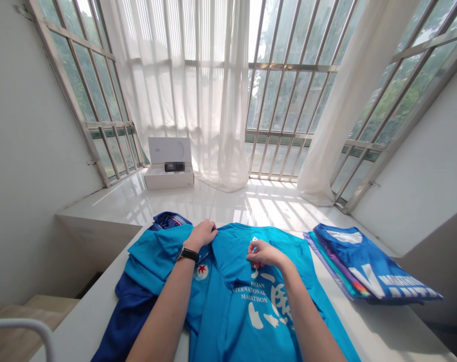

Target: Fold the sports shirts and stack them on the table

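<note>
A bright blue T-shirt (230,254) lies spread in front of me, with white print on it that includes the word MARATHON. Its left part is turned inward, so a sleeve lies across the print. My left hand (202,234), with a dark-strapped watch (189,254) at the wrist, is closed on the fabric by the collar. Fingers pinched together, my right hand (264,253) grips the sleeve's edge over the print. Left of the shirt, another blue garment with a red star-like badge (201,272) lies on dark navy clothing (132,306).
A stack of folded shirts (367,266) sits at the right of the white table (394,327). Farther back, an open white box (170,181) with a dark item stands on the glossy sill (228,198). White curtains (228,100) hang before barred windows. A white curved rail (20,324) is at lower left.
</note>
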`<action>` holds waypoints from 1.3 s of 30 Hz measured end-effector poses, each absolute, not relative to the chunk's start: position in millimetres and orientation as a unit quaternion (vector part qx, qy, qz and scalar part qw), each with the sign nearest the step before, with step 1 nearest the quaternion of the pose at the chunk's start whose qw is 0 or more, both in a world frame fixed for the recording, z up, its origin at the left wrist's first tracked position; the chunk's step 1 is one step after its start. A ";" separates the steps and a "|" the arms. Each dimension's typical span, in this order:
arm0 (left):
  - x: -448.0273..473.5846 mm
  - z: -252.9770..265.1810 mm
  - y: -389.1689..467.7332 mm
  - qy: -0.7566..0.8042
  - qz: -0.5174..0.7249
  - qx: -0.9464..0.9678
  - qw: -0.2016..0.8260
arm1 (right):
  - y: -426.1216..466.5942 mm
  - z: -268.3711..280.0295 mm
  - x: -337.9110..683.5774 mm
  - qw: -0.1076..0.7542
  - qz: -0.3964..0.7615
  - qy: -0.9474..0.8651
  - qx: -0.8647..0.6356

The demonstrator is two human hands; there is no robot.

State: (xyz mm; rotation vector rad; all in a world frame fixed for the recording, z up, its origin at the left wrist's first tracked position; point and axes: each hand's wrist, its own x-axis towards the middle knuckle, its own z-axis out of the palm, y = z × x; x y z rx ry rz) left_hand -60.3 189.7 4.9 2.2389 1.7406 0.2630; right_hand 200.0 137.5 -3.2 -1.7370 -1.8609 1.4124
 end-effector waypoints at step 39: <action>-62.4 7.4 193.3 0.595 0.181 0.745 0.240 | 138.6 -4.4 203.6 0.122 0.484 -0.637 -0.588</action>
